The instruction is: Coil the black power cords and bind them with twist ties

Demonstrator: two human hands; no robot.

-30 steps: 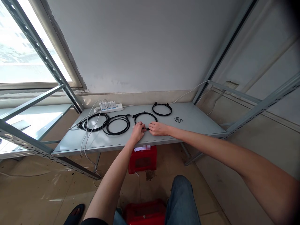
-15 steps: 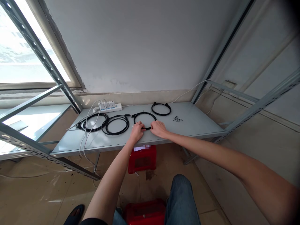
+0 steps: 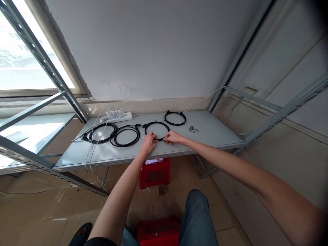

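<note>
Left hand (image 3: 148,143), right hand (image 3: 172,137) at black cable loop (image 3: 156,122); grey shelf (image 3: 215,135) beneath

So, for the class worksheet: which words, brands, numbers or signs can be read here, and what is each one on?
None can be read.
Label on the red box-like item: partly pixelated, unreadable.
White power strip: blue marks, too small to read.
Coiled black cable being handled: no legible marking.
</note>
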